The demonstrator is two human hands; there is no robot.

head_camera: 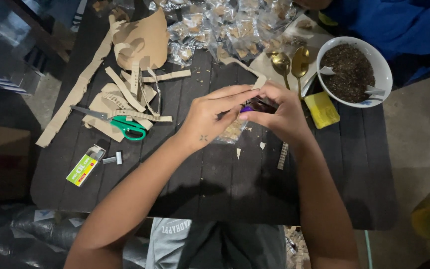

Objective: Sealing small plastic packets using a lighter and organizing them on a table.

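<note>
Both my hands meet over the middle of a dark slatted table [215,184]. My left hand [211,115] pinches a small clear plastic packet [232,132] with pale bits inside. My right hand [283,113] grips a small dark stapler with a purple end [253,106] against the packet's top edge. The stapler is mostly hidden by my fingers.
Green-handled scissors [124,125] lie among brown cardboard scraps [135,74] at the left. A green staple box [83,169] sits near the front left. A pile of filled clear packets [230,25], two gold spoons [290,65], a yellow sponge-like block [323,109] and a white bowl of dark grains [380,69] are at the back right.
</note>
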